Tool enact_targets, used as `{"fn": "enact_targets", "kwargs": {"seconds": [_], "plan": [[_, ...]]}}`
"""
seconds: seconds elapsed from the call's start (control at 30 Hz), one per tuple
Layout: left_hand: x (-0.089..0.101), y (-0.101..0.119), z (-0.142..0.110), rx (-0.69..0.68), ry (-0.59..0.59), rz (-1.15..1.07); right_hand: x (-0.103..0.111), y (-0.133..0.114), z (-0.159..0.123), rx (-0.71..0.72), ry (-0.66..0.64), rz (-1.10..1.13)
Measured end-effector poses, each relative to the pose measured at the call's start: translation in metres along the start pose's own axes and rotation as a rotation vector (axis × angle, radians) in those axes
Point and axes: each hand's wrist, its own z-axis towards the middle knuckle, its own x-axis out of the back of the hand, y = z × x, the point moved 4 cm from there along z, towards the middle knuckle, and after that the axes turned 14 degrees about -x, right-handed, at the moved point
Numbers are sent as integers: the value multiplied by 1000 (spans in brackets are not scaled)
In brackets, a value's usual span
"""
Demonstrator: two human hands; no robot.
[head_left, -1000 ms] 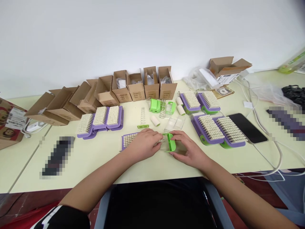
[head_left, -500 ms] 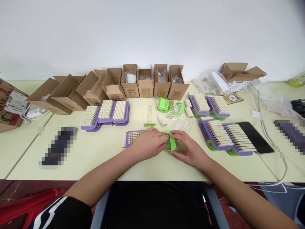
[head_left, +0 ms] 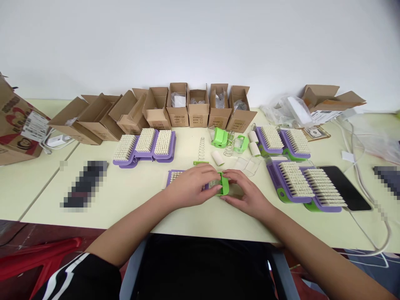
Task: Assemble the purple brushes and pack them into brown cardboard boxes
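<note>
Now both hands have closed together, left hand [head_left: 190,186] and right hand [head_left: 246,195] clamped on the green casing [head_left: 224,184], just beside a purple brush [head_left: 175,176].

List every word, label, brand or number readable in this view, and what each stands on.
Nothing can be read for certain.
Label on the left carton: too small.
Print on the small cartons: too small.
Label on the right carton: too small.
Banknote picture: too small.
Green part between left hand and right hand: no text visible.
</note>
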Motion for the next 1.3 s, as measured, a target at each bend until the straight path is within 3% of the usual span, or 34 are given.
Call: {"fn": "enact_targets", "kwargs": {"seconds": [0.13,0.2,0.3,0.4,0.57,0.77,1.13,1.3], "plan": [[35,-7,-39,158,25,77,-3,-1,6,2,-37,-23],[42,-15,-66,272,-9,91,-5,-2,9,-3,-52,-37],[37,-31,-104,418,-54,49,-8,-3,12,-5,-60,-44],[23,-43,-122,429,-55,20,-13,-3,13,-9,-75,-57],[7,-50,-113,292,46,-21,-15,-7,15,-7,-72,-68],[3,-49,-107,258,102,-37,-15,-7,15,-13,-75,-60],[2,-50,-109,230,122,-59,-16,-11,15,-54,-69,-41],[0,-43,-107,180,62,-96,-15,-8,15,-59,-63,27]]}}
